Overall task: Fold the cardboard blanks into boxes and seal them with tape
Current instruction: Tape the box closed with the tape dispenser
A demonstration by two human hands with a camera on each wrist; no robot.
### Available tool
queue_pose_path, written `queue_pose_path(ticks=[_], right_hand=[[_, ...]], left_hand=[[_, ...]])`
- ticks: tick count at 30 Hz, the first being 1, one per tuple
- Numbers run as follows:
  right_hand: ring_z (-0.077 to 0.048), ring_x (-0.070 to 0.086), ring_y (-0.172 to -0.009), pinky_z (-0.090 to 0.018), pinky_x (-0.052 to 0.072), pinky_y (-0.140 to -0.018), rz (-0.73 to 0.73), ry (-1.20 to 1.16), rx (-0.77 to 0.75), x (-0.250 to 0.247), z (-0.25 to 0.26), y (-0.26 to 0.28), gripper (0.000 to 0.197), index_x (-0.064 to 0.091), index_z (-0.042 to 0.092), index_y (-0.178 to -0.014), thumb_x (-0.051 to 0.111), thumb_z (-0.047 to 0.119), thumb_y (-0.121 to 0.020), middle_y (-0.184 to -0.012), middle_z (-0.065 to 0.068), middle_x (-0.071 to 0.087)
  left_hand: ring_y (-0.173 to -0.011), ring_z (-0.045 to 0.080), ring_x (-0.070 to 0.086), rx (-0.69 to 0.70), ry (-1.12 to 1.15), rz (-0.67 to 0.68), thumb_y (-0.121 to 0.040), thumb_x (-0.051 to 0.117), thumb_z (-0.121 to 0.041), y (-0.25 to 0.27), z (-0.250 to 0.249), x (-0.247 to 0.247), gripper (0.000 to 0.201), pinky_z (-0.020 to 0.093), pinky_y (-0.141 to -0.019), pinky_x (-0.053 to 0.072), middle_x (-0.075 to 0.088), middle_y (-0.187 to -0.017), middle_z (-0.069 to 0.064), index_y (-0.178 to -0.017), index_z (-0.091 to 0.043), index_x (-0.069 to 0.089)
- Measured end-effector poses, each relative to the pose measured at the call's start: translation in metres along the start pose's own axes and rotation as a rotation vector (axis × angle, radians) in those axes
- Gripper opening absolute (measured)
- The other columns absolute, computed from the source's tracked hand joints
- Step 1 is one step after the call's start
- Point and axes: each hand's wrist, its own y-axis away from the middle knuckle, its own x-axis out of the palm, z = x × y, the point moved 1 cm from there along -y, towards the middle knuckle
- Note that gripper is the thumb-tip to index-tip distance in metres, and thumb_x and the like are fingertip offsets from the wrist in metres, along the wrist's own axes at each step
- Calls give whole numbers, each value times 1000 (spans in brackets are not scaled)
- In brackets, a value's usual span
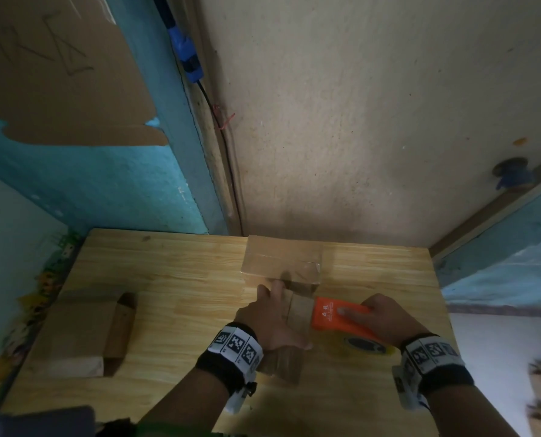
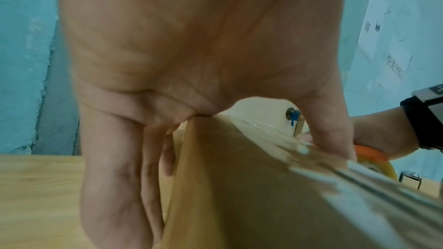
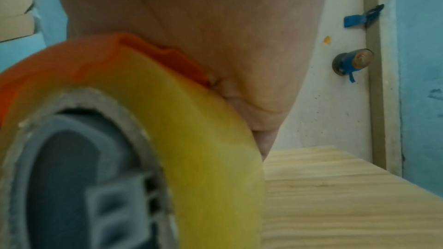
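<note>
Nearest you, your left hand [image 1: 270, 323] straddles the cardboard box [image 1: 294, 326] at mid-table, fingers [image 2: 112, 177] straight down its left face and thumb over the taped top. Just right of it, your right hand [image 1: 385, 323] wraps the orange tape dispenser [image 1: 338, 315], forefinger along its top, its yellowish roll [image 3: 191, 139] below. A folded blank [image 1: 86, 332] lies well left on the wooden table [image 1: 174, 279]. Farther back sits what looks like a taped box [image 1: 281, 260], though blurred
</note>
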Motion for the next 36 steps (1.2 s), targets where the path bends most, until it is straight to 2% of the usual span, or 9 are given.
queue_pose_path(ticks=[3,7,12,16,19,22,26,31,36], right_hand=[[-9,73,-58,-27,59,-62,16,33,-20,-2,5,0,70,75,21,-82,64,89,-73,-73,1,76],[-11,73,-64,-33,63,-73,-15,126,-27,-4,12,0,75,75,22,-81,59,95,-71,-73,3,75],[-9,68,-69,-28,55,-68,-126,281,-25,0,31,5,73,69,24,-82,55,96,-73,-74,7,69],[-11,66,-73,-32,60,-76,-223,377,-25,4,48,9,75,64,25,-86,50,98,-73,-77,8,66],[-12,67,-71,-33,61,-74,-276,382,-35,13,58,10,78,64,24,-82,47,99,-72,-74,8,66],[-14,67,-72,-35,61,-76,-319,396,-14,17,66,14,80,63,24,-84,45,101,-70,-75,8,65],[-15,63,-79,-36,54,-90,-323,491,19,4,83,27,68,50,28,-84,50,95,-74,-79,9,60],[-15,58,-77,-39,45,-96,-334,534,63,4,97,34,65,53,27,-86,53,91,-76,-77,8,58],[-16,62,-77,-44,42,-103,-368,558,54,7,106,38,60,61,26,-86,52,85,-80,-76,7,62]], left_hand=[[-122,28,54,-5,2,1,-48,89,-69,0,1,-2,124,50,-99,53,35,-136,-1,-142,-38,15],[-125,29,52,13,34,6,-47,91,-67,0,2,-1,127,50,-101,53,34,-139,0,-144,-37,14],[-131,29,48,1,41,27,-52,95,-57,-2,6,-8,126,49,-105,51,31,-143,1,-147,-32,16],[-132,30,46,-35,46,21,-53,96,-52,-5,9,-10,124,47,-105,51,27,-147,3,-147,-32,17],[-137,32,42,-74,53,33,-53,94,-54,-9,17,-15,134,49,-109,48,17,-157,7,-154,-35,8],[-141,33,38,-88,58,58,-54,92,-58,-10,21,-20,142,51,-111,45,14,-159,7,-157,-34,-2],[-138,32,40,-73,67,55,-53,96,-53,-7,11,-13,141,49,-110,48,19,-153,5,-156,-34,1],[-135,31,42,-53,67,23,-53,97,-51,-7,8,-7,145,45,-108,49,20,-148,5,-157,-31,-2],[-140,34,39,-85,81,7,-49,96,-54,-3,9,-7,151,46,-110,47,14,-155,5,-159,-32,-6]])
